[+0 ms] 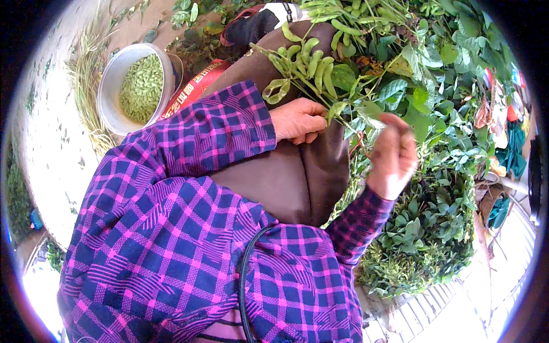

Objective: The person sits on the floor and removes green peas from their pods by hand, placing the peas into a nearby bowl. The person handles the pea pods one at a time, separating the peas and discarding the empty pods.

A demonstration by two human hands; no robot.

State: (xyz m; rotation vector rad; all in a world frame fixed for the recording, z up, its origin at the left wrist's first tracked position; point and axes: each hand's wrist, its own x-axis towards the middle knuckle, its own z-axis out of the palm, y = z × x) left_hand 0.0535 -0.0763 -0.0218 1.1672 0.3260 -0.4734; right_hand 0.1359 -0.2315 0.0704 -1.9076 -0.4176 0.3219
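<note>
My left hand [300,120] pinches the stem of a soybean plant [339,109] above my lap. Plump green soybean pods [317,68] hang along that stem, together with a few leaves. One pale, browned pod [276,91] lies near my left sleeve. To the right, my right hand [392,156] is raised beside the plant and blurred by motion. A smeared green leaf [371,109] shows at its fingertips; whether the fingers hold it cannot be told. Brown trousers or a smooth brown cover [270,180] lie beneath both hands.
A translucent plastic bucket [107,92] with shelled green beans [143,90] stands at left, near dry straw [85,81]. Beside it lies a red printed strip [197,85]. Leafy soybean plants [446,103] are heaped at right, over slatted flooring [411,317].
</note>
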